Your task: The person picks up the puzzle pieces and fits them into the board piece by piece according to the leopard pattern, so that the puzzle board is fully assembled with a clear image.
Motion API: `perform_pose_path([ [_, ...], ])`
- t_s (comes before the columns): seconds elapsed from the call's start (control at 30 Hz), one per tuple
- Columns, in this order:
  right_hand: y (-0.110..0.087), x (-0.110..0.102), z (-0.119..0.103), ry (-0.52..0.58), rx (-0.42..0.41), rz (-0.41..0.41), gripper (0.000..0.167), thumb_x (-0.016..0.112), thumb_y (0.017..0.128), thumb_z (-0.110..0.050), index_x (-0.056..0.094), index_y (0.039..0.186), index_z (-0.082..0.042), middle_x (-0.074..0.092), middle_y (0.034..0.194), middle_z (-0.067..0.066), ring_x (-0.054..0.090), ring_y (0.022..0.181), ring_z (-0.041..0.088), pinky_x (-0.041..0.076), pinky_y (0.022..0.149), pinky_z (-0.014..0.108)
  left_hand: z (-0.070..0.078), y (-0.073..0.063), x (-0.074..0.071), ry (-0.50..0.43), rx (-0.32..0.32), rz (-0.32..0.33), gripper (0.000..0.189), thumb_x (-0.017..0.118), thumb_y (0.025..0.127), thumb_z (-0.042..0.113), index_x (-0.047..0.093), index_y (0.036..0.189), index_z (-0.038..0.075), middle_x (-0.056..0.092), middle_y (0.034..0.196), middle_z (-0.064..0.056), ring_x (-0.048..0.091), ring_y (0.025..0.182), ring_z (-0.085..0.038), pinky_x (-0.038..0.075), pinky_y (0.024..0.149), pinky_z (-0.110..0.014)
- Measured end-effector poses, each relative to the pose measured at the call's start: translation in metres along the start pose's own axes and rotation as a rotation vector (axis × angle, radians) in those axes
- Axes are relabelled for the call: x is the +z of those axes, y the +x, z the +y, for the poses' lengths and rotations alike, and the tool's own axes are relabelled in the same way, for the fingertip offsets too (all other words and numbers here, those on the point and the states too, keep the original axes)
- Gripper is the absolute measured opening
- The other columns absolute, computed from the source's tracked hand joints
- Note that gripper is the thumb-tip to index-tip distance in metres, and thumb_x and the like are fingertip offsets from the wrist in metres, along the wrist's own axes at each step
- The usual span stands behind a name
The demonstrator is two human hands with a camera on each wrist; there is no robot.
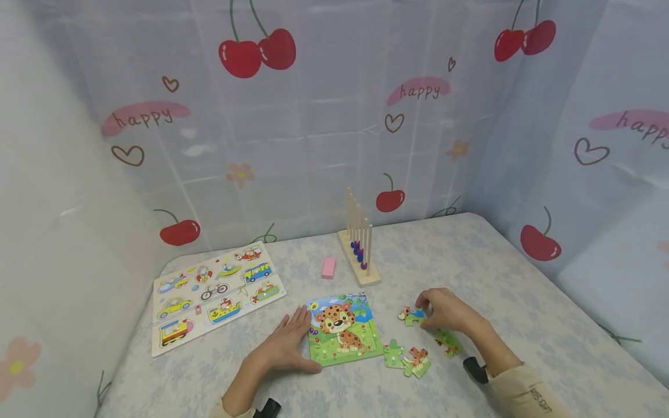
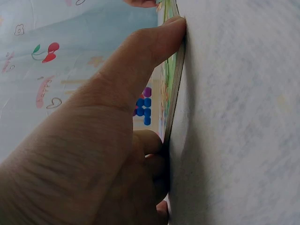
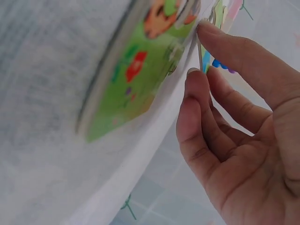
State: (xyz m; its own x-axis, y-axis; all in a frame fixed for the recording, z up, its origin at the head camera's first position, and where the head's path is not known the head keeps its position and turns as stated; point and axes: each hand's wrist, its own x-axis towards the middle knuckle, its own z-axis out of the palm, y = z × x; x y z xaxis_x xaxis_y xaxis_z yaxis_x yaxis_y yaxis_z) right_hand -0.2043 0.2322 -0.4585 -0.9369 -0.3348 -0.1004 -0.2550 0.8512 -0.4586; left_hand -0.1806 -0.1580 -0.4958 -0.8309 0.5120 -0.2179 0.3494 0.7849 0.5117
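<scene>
A square leopard puzzle (image 1: 342, 331) lies at the table's front middle. My left hand (image 1: 284, 342) rests flat at its left side, fingers along that edge and thumb at the lower left corner. In the left wrist view, the thumb (image 2: 154, 44) touches the thin edge of the puzzle board (image 2: 171, 89). To the right, my right hand (image 1: 446, 310) pinches a blue-and-green puzzle piece (image 1: 414, 317) between thumb and fingertips. The right wrist view shows that piece (image 3: 205, 58) edge-on at the fingertips. Loose puzzle pieces (image 1: 407, 357) lie beside the board, and another piece (image 1: 448, 343) lies beneath the right wrist.
A vehicle peg puzzle (image 1: 195, 307) lies at the left. Behind the leopard puzzle are a pink block (image 1: 328, 267) and a wooden stand with upright rods (image 1: 360, 255) and blue and purple beads. A cherry-printed curtain (image 1: 324, 133) encloses the back and sides of the table.
</scene>
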Motion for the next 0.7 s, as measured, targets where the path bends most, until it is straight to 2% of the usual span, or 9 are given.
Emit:
perform_pose_path([
  [0.33,-0.0019,0.0014,-0.0048,0.039,-0.01,-0.006,0.031,0.083,0.073,-0.008,0.069,0.101,-0.008,0.064,0.095,0.002,0.061,0.079,0.013,0.05,0.059,0.023,0.0027,-0.0005,-0.0003,0.012,0.005,0.005,0.124,0.077,0.067,0.065,0.018,0.154,-0.003,0.007,0.163,-0.02,0.006,0.153,-0.033,0.008,0.123,-0.056],
  [0.53,-0.0033,0.0028,-0.0049,0.043,-0.041,-0.007,0.027,0.079,0.076,-0.007,0.064,0.097,-0.013,0.064,0.086,-0.001,0.054,0.069,0.009,0.045,0.056,0.023,0.0023,0.0003,-0.0009,0.009,-0.011,-0.01,0.125,0.075,0.067,0.067,0.017,0.154,-0.001,0.005,0.164,-0.019,0.005,0.153,-0.033,0.007,0.124,-0.055],
  [0.7,-0.0043,0.0047,-0.0015,0.088,-0.07,-0.012,0.026,0.076,0.079,-0.007,0.063,0.101,-0.009,0.062,0.079,-0.002,0.051,0.063,0.008,0.044,0.053,0.023,0.0014,0.0001,-0.0003,-0.003,-0.01,-0.013,0.124,0.076,0.068,0.066,0.017,0.154,-0.002,0.005,0.164,-0.019,0.005,0.153,-0.033,0.007,0.123,-0.056],
])
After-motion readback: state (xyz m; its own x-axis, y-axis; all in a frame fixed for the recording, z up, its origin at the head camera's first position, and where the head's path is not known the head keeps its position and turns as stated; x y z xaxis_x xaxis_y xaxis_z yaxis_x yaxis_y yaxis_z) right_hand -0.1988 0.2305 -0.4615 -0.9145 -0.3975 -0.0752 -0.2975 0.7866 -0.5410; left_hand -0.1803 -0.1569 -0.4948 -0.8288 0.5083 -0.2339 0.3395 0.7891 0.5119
